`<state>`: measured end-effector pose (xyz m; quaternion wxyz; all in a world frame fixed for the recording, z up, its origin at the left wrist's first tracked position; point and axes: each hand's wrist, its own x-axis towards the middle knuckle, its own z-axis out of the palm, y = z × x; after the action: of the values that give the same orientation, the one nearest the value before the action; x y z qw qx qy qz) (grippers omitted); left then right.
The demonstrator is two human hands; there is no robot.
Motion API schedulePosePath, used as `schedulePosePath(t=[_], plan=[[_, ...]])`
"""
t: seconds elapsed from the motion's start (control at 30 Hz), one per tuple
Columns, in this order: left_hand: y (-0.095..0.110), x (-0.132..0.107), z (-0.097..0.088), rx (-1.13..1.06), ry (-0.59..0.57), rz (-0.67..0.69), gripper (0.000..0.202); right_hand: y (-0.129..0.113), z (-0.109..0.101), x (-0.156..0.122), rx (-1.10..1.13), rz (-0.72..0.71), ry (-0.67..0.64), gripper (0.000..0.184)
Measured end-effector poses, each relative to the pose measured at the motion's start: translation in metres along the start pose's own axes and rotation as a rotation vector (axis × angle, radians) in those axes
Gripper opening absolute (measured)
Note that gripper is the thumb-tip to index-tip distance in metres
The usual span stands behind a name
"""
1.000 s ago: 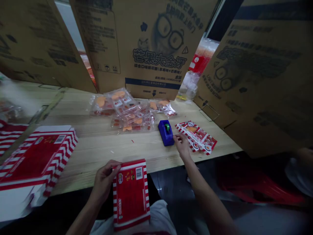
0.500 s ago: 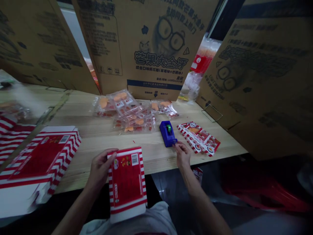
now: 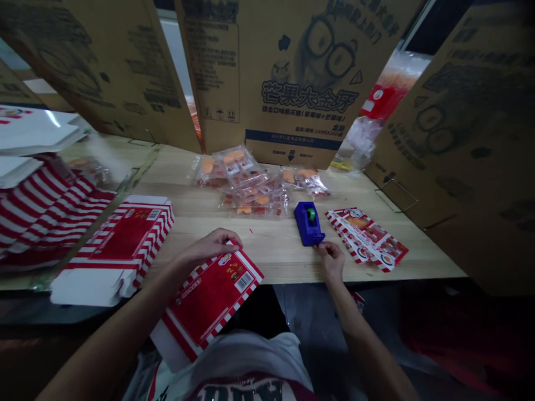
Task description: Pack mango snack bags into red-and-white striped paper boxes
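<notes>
— How is the left arm (image 3: 121, 314)?
— Slanting inward and forward, the left hand (image 3: 216, 244) gripping.
— And the right arm (image 3: 363, 331)?
— Also angled inward, the right hand (image 3: 333, 259) well apart from the left, drawn into a pinch.

The middle cardboard box (image 3: 288, 72) reads 芒果大金牙 in large outlined characters, with 综合口味棉花糖(草莓味+芒果味) beneath, plus a warning triangle (image 3: 356, 77), an umbrella sign (image 3: 219, 114) and paired up arrows (image 3: 231, 115). The hand-held red-and-white carton (image 3: 213, 303) bears a barcode (image 3: 243, 282); its small lettering is too blurred. The letters across the shirt (image 3: 246, 387) are unreadable.

The red box (image 3: 212, 301) slants near the blue tape dispenser (image 3: 307, 229).
</notes>
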<state>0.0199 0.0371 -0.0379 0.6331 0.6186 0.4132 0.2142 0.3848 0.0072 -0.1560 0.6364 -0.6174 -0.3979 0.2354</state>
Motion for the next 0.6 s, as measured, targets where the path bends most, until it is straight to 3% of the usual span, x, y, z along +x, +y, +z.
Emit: schedulePosePath(t=[0.1,0.17,0.3,0.37,0.43,0.5,0.6], plan=[[-0.006,0.0,0.002,0.015,-0.017,0.019,0.026,-0.017,0.009,-0.02,0.054,0.066,-0.103,0.037],[-0.01,0.001,0.002,0.016,-0.034,0.019,0.025,-0.036,0.023,-0.038,0.078,0.11,-0.259,0.036],[-0.018,0.006,0.003,0.023,-0.065,0.03,0.023,-0.082,0.067,-0.067,0.072,0.097,-0.923,0.03],[-0.02,0.006,0.005,0.023,-0.083,0.036,0.023,-0.098,0.087,-0.074,0.043,0.013,-1.17,0.03],[-0.02,0.004,0.007,0.016,-0.092,0.038,0.025,-0.106,0.101,-0.078,-0.048,-0.102,-1.193,0.03],[-0.019,0.0,0.01,0.006,-0.087,0.039,0.025,-0.107,0.109,-0.083,-0.199,-0.208,-1.115,0.029],[-0.016,-0.006,0.011,-0.007,-0.074,0.038,0.025,-0.105,0.111,-0.09,-0.355,-0.226,-1.046,0.029]])
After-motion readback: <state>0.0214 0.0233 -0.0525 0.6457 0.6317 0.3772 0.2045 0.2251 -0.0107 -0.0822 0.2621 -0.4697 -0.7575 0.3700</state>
